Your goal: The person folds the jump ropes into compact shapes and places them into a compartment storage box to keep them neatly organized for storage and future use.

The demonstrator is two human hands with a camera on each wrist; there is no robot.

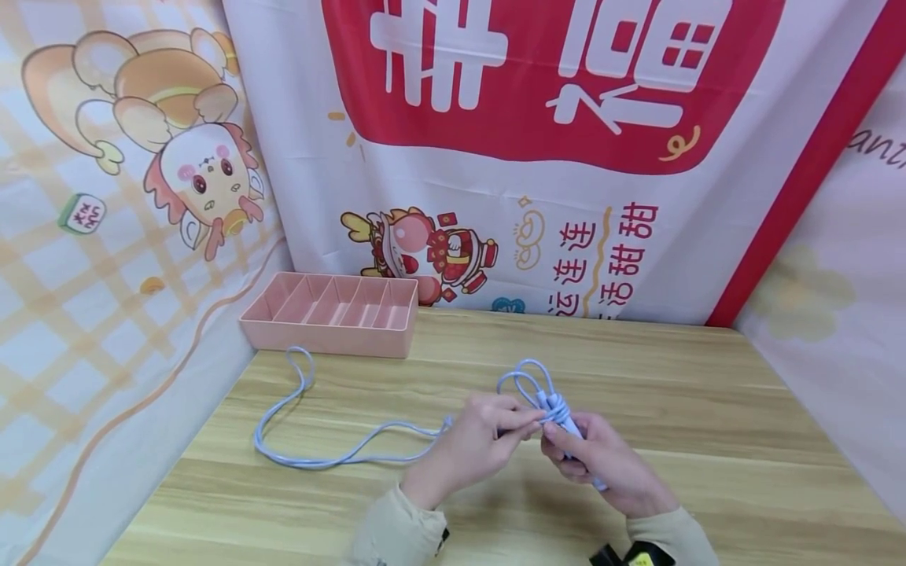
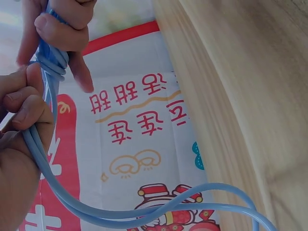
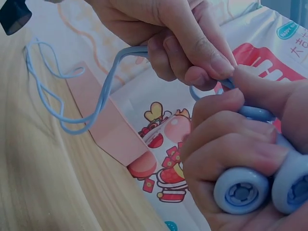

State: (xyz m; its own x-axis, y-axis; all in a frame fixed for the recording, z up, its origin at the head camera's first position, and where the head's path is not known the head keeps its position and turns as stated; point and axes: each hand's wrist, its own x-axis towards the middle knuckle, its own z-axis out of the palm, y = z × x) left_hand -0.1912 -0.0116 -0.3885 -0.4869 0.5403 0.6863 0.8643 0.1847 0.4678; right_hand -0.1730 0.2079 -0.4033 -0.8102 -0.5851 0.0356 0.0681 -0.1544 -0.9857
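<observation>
A light blue jump rope is held in front of me, its cord coiled several times round the two handles point(image 3: 241, 190). My right hand point(image 1: 614, 465) grips both handles together, and in the right wrist view their round ends stick out beneath the fingers. Beside the coil point(image 1: 557, 409), my left hand point(image 1: 470, 440) pinches the cord between thumb and fingers. A doubled length of cord point(image 2: 96, 216) hangs from the left hand. It runs over the table to the left as a loose loop point(image 1: 311, 464). Small loops of cord stand up above the coil.
A pink divided box point(image 1: 340, 339) with several compartments stands at the table's back left corner, near the cord's far end. The wood-grain table point(image 1: 708, 393) is bordered by printed cloth point(image 1: 297, 157) at the back and both sides.
</observation>
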